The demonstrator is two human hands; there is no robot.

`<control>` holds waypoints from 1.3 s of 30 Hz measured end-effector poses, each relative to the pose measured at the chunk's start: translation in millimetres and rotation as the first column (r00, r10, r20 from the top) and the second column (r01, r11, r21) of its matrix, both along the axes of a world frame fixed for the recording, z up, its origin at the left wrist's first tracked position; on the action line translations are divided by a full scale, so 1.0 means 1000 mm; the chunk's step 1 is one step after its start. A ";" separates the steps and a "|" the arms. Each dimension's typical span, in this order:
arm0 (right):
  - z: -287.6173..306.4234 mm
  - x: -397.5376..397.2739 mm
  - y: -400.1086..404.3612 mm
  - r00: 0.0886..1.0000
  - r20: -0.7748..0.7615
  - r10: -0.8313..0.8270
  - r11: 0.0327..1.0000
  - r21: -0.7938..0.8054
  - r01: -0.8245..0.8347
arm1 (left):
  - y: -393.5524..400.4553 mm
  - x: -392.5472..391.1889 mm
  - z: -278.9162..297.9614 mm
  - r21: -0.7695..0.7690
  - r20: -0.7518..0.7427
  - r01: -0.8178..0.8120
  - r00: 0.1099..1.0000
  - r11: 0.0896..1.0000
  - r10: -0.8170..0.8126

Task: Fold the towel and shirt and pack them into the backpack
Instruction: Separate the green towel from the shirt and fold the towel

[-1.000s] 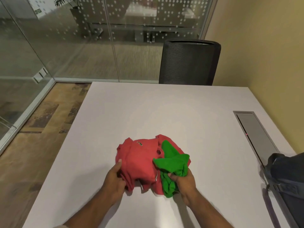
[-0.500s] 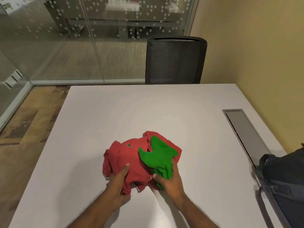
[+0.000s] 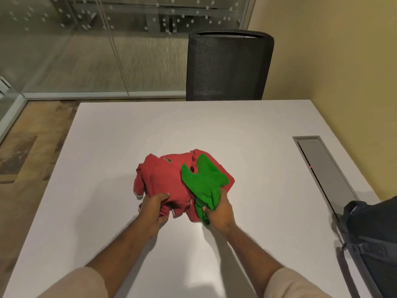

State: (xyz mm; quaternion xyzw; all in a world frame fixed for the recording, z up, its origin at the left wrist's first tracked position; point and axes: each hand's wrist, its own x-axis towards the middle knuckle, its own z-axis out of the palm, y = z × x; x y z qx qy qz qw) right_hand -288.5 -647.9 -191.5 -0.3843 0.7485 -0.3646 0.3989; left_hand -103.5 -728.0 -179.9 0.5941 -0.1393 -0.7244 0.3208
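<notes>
A crumpled red shirt (image 3: 165,179) with a small green logo lies bunched in the middle of the white table (image 3: 247,130). A green towel (image 3: 204,183) is draped over the shirt's right half. My left hand (image 3: 152,208) grips the shirt's near left edge, thumb on top. My right hand (image 3: 219,209) grips the towel's near end together with the shirt under it. A dark backpack (image 3: 373,233) sits at the table's right edge, partly cut off by the frame.
A grey cable hatch (image 3: 322,168) is set into the table on the right, running toward the backpack. A black mesh chair (image 3: 227,65) stands at the far side. A glass wall is on the left, a yellow wall on the right.
The view has tilted down and closed in. Both hands have shifted their hold on the bundle's near edge; the shirt and towel stay bunched in the same place.
</notes>
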 end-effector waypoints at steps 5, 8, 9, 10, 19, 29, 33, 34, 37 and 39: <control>-0.008 -0.014 -0.013 1.000 -0.011 -0.023 1.000 0.001 0.023 | -0.022 0.004 0.002 -0.027 0.075 0.069 0.995 0.997 -0.067; -0.012 -0.022 -0.020 0.999 0.040 -0.001 1.000 -0.017 0.002 | -0.029 0.006 0.003 -0.088 0.053 0.113 0.993 0.990 -0.109; -0.013 -0.026 -0.023 0.994 0.109 0.015 1.000 -0.029 -0.012 | -0.030 0.007 0.006 -0.152 0.085 0.160 0.985 0.975 -0.149; -0.013 -0.029 -0.024 0.980 0.197 0.036 0.999 -0.038 -0.029 | -0.031 0.009 0.006 -0.215 0.094 0.207 0.977 0.954 -0.191; -0.007 -0.038 -0.007 0.979 0.113 -0.171 0.983 -0.050 0.177 | 0.002 0.028 0.004 -0.275 0.153 0.313 0.948 0.909 -0.280; 0.044 -0.001 0.051 0.918 0.392 0.065 0.987 -0.161 -0.001 | 0.082 0.057 0.020 -0.360 0.662 0.601 0.703 0.714 -0.258; 0.055 0.015 0.066 0.940 0.295 0.170 0.982 -0.129 -0.137 | 0.103 0.053 0.037 -0.369 0.467 0.559 0.802 0.742 -0.373; 0.057 0.019 0.070 0.949 0.247 0.196 0.978 -0.120 -0.171 | 0.108 0.052 0.042 -0.358 0.379 0.541 0.829 0.761 -0.411; 0.063 0.026 0.080 0.950 0.119 0.290 0.956 -0.073 -0.283 | 0.116 0.043 0.053 -0.374 0.278 0.498 0.865 0.782 -0.418; 0.065 0.030 0.087 0.925 0.079 0.373 0.928 -0.038 -0.371 | 0.119 0.034 0.059 -0.399 0.263 0.418 0.905 0.816 -0.335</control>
